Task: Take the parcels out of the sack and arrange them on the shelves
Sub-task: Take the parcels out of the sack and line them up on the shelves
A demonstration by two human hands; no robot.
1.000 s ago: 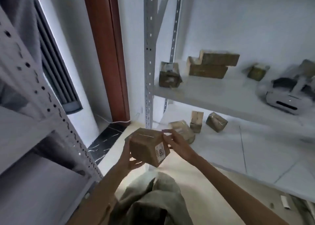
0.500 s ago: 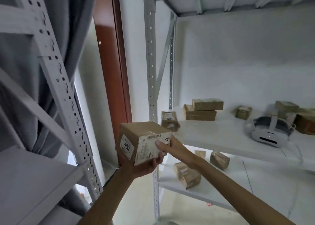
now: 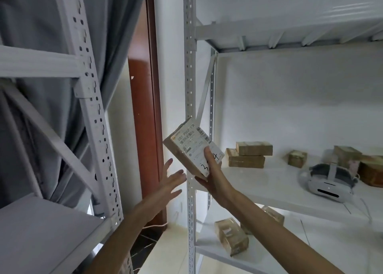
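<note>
My right hand (image 3: pixel 211 174) grips a brown cardboard parcel (image 3: pixel 186 147) with a white shipping label, held tilted in front of the right rack's front post (image 3: pixel 189 87), at the left end of the middle shelf (image 3: pixel 259 184). My left hand (image 3: pixel 169 183) hangs just below and left of the parcel, fingers spread, holding nothing. Two stacked parcels (image 3: pixel 248 154) lie on that shelf, with a small one (image 3: pixel 297 158) further right. The sack is out of view.
A white headset (image 3: pixel 327 180) and more parcels (image 3: pixel 352 161) sit at the shelf's right end. Taped parcels (image 3: pixel 231 238) lie on the lower shelf. A second grey rack (image 3: pixel 89 107) stands at left before a grey curtain. A brown door frame (image 3: pixel 145 128) lies between.
The parcel has gone up and to the right, toward the middle shelf. My left hand has let go of it and opened; only my right hand holds it now. The view has tilted up.
</note>
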